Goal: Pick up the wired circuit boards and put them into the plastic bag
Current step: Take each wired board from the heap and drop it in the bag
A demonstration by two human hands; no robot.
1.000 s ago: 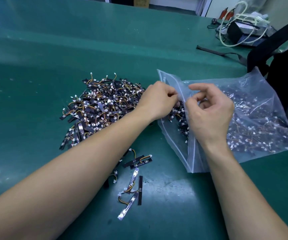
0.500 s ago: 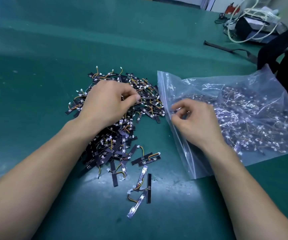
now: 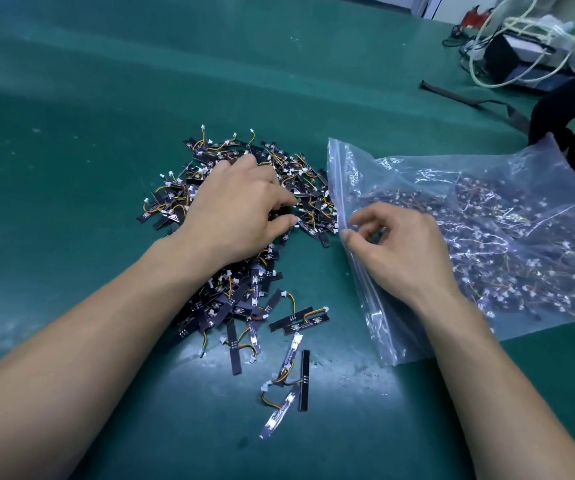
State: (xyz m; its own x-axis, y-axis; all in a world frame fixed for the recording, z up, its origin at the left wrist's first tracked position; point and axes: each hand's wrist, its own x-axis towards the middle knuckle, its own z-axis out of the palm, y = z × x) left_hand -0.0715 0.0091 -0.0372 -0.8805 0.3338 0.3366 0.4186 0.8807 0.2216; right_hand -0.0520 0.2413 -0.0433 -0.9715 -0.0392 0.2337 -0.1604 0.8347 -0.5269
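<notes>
My left hand (image 3: 241, 209) is lying on the pile of wired circuit boards (image 3: 230, 306), fingers curling round several. My right hand (image 3: 400, 247) is pinching the plastic bag (image 3: 521, 209) by its edge, just beside the pile. A second earlier, the left hand was at the bag's mouth.

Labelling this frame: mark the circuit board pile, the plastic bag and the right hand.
circuit board pile (image 3: 230, 303): head view, on dark boards in the near part of the heap.
plastic bag (image 3: 521, 174): head view, on the far clear film.
right hand (image 3: 403, 251): head view, on the back of the hand.
</notes>
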